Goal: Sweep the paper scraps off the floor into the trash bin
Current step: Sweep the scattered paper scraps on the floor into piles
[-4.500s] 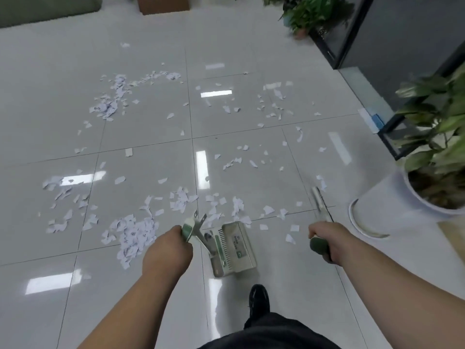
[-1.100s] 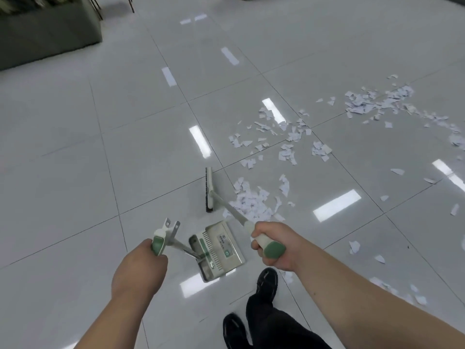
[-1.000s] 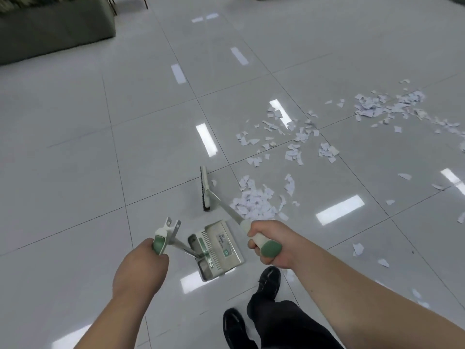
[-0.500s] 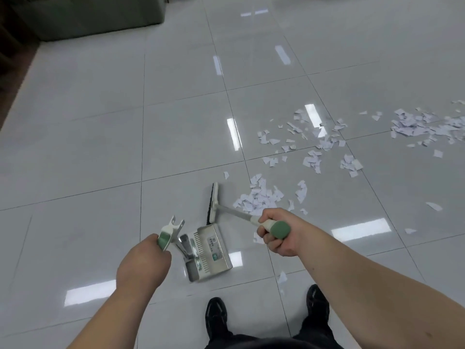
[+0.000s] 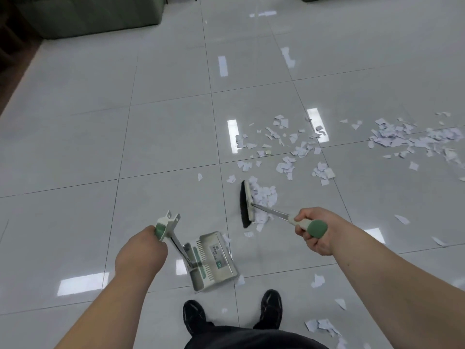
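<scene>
Paper scraps (image 5: 264, 195), judged light and easily scattered, lie heaped against the broom (image 5: 246, 204) near the dustpan (image 5: 214, 258); right hand (image 5: 313, 233) clasps the broom's handle, left hand (image 5: 141, 255) the dustpan's

**Cream, green and black on pale grey tile**

The dustpan (image 5: 214, 260) is cream with a green stripe, rows of fine ribs and a white label; its grip is green and cream on a silver stem. Just beyond the dustpan to the right, the broom (image 5: 247, 204) has black bristles, a cream head, a silver shaft and a cream grip capped in green. The paper scraps (image 5: 264, 195) past it are white with a faint lilac cast. The floor (image 5: 163, 137) is pale grey, gridded by thin dark lines. Below the dustpan the shoes (image 5: 193, 316) are black; far beyond it the furniture (image 5: 100, 13) is dark green.
</scene>
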Demonstrator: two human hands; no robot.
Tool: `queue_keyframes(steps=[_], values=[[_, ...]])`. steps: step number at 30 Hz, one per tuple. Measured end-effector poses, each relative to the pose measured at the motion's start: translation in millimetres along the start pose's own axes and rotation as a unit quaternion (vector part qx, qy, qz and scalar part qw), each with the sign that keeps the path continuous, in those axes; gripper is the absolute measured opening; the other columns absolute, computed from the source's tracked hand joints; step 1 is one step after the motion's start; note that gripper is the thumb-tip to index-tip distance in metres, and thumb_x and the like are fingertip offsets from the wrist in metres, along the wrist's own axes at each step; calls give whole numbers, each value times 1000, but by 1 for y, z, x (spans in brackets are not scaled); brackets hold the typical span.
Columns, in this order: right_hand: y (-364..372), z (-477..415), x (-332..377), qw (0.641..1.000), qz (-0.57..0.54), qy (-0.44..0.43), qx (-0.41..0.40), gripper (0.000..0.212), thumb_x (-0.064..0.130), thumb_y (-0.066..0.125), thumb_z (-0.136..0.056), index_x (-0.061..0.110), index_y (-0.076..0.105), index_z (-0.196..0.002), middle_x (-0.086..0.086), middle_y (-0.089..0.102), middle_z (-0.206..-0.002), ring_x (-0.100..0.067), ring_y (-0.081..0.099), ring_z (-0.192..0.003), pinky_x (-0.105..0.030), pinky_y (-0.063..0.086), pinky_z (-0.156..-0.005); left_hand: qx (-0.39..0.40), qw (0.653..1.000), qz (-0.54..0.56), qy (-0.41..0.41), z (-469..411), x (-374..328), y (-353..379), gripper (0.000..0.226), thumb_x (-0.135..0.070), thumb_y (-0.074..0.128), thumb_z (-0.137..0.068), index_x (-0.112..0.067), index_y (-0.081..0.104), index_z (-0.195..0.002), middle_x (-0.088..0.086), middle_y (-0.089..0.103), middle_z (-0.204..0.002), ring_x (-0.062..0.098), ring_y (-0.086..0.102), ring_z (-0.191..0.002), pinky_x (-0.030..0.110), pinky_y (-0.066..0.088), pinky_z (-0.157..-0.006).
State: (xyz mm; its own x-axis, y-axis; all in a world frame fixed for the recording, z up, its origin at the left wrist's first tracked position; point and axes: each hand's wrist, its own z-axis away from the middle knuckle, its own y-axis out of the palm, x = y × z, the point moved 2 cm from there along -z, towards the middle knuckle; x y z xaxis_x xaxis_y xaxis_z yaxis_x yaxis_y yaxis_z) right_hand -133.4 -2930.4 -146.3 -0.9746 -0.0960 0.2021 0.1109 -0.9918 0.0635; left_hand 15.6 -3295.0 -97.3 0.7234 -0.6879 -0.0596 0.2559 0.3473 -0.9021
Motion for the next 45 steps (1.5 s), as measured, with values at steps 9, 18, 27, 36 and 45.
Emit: queue_keyframes(steps=[9,18,27,36,45], values=[[-54,7,10,990,-40,-86,-107,28,8,66,-75,19,60,-100,-8,63,-76,-13,51,-36,-14,31,-34,-27,999,18,8,6,-43,1,11,-13,49,-88,-21,55,-92,1,61,-77,19,58,-66,27,39,-55],[-9,24,21,992,-27,-111,-49,25,8,65,-75,16,57,-97,-9,60,-71,-12,45,-37,-15,21,-41,-43,998,37,-2,-2,-26,-6,11,-12,48,-86,-21,53,-88,2,62,-75,21,59,-65,27,40,-55],[129,2,26,993,11,-44,107,30,14,63,-74,11,56,-103,-6,57,-65,-12,34,-41,-15,20,-35,-33,996,70,-50,-32,38,-24,10,-11,48,-85,-20,53,-85,2,62,-73,22,60,-66,27,42,-56],[231,-25,42,987,90,-27,132,24,13,61,-76,11,55,-99,-7,57,-63,-12,33,-39,-16,21,-35,-5,996,72,-56,-86,65,-41,9,-14,48,-86,-21,52,-83,1,63,-74,21,60,-66,27,41,-55],[201,-66,132,985,115,-14,127,29,13,63,-75,12,56,-103,-7,58,-62,-12,36,-40,-17,22,-37,0,994,67,-92,-120,-2,-35,8,-14,50,-87,-19,51,-81,2,62,-74,21,60,-65,27,40,-55]])
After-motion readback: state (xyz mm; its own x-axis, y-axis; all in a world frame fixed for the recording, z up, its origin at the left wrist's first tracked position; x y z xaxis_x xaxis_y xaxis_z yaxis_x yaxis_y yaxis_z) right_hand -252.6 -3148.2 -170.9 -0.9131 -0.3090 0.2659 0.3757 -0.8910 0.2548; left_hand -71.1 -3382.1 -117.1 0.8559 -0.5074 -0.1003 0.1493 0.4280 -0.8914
